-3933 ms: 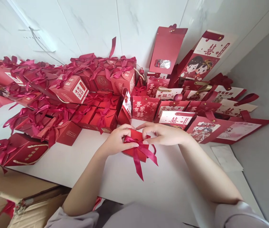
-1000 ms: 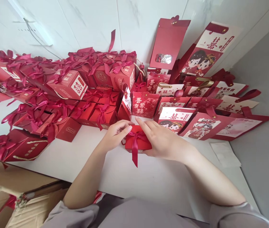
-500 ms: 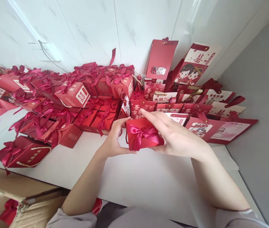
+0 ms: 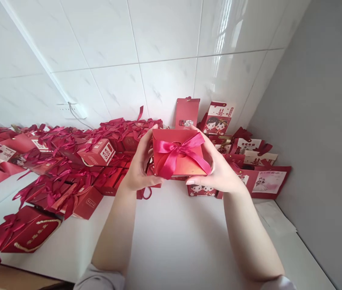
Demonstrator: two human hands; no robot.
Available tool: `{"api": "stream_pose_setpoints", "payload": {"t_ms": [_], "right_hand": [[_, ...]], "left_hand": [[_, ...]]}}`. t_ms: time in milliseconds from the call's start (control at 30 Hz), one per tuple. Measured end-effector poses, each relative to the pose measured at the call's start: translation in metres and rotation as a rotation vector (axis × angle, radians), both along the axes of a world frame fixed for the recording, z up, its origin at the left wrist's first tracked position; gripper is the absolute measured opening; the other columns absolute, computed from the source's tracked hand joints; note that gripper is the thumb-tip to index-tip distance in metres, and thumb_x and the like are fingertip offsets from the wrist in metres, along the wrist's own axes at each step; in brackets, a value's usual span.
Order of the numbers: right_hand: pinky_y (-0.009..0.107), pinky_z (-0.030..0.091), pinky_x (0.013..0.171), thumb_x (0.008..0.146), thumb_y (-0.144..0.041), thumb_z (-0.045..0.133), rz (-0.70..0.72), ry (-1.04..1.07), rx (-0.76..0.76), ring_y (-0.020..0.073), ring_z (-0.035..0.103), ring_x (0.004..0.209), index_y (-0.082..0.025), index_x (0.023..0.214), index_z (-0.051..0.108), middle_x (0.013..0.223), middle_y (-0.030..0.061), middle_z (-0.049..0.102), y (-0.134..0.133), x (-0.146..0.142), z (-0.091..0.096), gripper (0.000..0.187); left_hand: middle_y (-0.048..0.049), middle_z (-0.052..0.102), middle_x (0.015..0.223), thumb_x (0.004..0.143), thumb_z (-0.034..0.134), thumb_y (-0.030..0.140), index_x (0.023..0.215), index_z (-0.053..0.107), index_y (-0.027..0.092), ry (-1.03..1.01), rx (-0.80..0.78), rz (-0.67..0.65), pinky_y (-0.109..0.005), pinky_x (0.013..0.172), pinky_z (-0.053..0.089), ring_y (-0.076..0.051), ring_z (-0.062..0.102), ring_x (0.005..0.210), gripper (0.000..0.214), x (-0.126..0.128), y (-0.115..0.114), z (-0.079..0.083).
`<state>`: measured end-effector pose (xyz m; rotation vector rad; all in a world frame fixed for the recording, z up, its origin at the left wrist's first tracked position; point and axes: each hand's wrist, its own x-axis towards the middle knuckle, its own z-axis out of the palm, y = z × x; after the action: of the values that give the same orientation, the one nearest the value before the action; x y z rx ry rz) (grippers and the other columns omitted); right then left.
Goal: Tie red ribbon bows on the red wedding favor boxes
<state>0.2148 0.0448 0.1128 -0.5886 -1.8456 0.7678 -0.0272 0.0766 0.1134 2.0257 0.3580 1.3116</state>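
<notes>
Between my two hands is a red gift box (image 4: 179,161) with a shiny pink-red ribbon bow on its top, raised above the white table (image 4: 171,237). My left hand (image 4: 140,165) is closed round its left side, thumb at the near lower edge. On the opposite side my right hand (image 4: 216,167) grips it the same way, the fingers partly hidden behind the box. A thin dark red cord loop (image 4: 148,193) hangs below the box's left side; I cannot tell what it belongs to.
Ribbon-tied red boxes (image 4: 80,201) are heaped along the left. One box with a rope handle (image 4: 24,229) lies at the front left. Printed red gift bags (image 4: 269,181) stand in rows at the right. A white tiled wall (image 4: 164,36) and a grey panel (image 4: 318,133) bound the table.
The box has been lifted and turned so its bow faces me more. My right hand has moved from over its top to its right side. The view has tilted up.
</notes>
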Motion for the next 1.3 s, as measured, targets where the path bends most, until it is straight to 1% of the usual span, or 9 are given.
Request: {"api": "stream_pose_setpoints", "payload": {"t_ms": [100,233,300,400,500,733,867,1100,1300], "right_hand": [[0.051,0.026,0.126,0.072,-0.049,0.087,-0.059,0.083,0.028,0.0304,0.021,0.156,-0.039,0.161,0.013,0.170,-0.0002,0.018,0.003,-0.009,-0.006,0.117],[0.051,0.038,0.120,0.081,-0.058,0.075,-0.107,0.141,-0.040,0.0317,0.029,0.153,-0.037,0.162,-0.001,0.169,0.0050,0.021,0.010,-0.018,-0.018,0.114],[0.053,0.041,0.117,0.081,-0.062,0.073,-0.142,0.132,-0.061,0.0330,0.033,0.151,-0.035,0.161,-0.008,0.169,0.0078,0.021,0.014,-0.019,-0.023,0.117],[0.055,0.031,0.123,0.075,-0.062,0.078,-0.211,0.099,0.026,0.0328,0.018,0.156,-0.035,0.162,-0.004,0.172,0.0065,0.009,0.018,-0.015,-0.025,0.122],[0.053,0.027,0.125,0.076,-0.057,0.080,-0.223,0.047,0.086,0.0309,0.013,0.157,-0.037,0.162,0.000,0.172,0.0041,0.001,0.018,-0.011,-0.024,0.119],[0.059,0.029,0.122,0.077,-0.053,0.081,-0.197,-0.035,0.011,0.0331,0.021,0.155,-0.035,0.161,-0.010,0.169,0.0102,0.019,0.021,-0.011,-0.028,0.125],[0.057,0.034,0.120,0.081,-0.046,0.080,-0.179,-0.045,-0.029,0.0315,0.040,0.147,-0.033,0.161,-0.012,0.160,0.0122,0.040,0.022,-0.009,-0.028,0.122],[0.056,0.037,0.119,0.085,-0.032,0.075,-0.144,-0.233,0.005,0.0310,0.039,0.148,-0.039,0.161,-0.005,0.166,0.0054,0.030,0.014,0.010,-0.018,0.110],[0.058,0.039,0.118,0.084,-0.048,0.076,-0.184,-0.196,-0.110,0.0320,0.041,0.147,-0.039,0.161,0.012,0.164,0.0049,0.036,0.016,0.018,-0.021,0.100]], "left_hand": [[-0.0021,0.016,0.169,0.074,0.067,0.075,0.158,0.019,0.039,-0.065,0.019,-0.048,-0.055,0.124,0.028,-0.038,0.012,0.157,0.103,0.018,0.007,-0.001],[0.0063,0.008,0.171,0.066,0.042,0.097,0.158,0.015,0.046,-0.076,0.029,0.029,-0.053,0.126,0.024,-0.033,0.000,0.158,0.108,0.032,0.014,-0.009],[0.0048,0.009,0.171,0.064,0.034,0.101,0.159,0.012,0.043,-0.002,-0.027,0.058,-0.053,0.126,0.027,-0.033,0.002,0.158,0.113,0.030,0.016,-0.013],[0.0020,0.012,0.171,0.078,0.028,0.092,0.161,0.007,0.038,0.099,-0.154,0.047,-0.051,0.125,0.028,-0.029,0.008,0.158,0.102,0.020,0.018,-0.017],[0.0011,0.015,0.171,0.090,0.040,0.075,0.161,0.002,0.041,0.135,-0.214,-0.013,-0.049,0.126,0.027,-0.028,0.018,0.157,0.088,0.009,0.019,-0.019],[-0.0074,0.011,0.171,0.075,0.083,0.045,0.159,-0.010,0.042,0.295,-0.128,0.004,-0.052,0.120,0.036,-0.037,0.021,0.155,0.125,-0.004,0.011,-0.008],[-0.0066,0.008,0.171,0.077,0.083,0.034,0.160,-0.008,0.042,0.375,-0.076,0.181,-0.052,0.121,0.036,-0.036,0.023,0.154,0.123,0.000,0.005,0.000],[-0.0106,0.027,0.166,0.072,0.087,0.032,0.161,0.005,0.041,0.380,-0.065,0.204,-0.054,0.114,0.046,-0.038,0.045,0.143,0.121,-0.005,0.003,0.008],[-0.0105,0.036,0.163,0.075,0.084,0.043,0.161,0.019,0.034,0.340,-0.133,0.219,-0.052,0.112,0.048,-0.041,0.043,0.144,0.108,-0.008,0.011,0.000]]}}
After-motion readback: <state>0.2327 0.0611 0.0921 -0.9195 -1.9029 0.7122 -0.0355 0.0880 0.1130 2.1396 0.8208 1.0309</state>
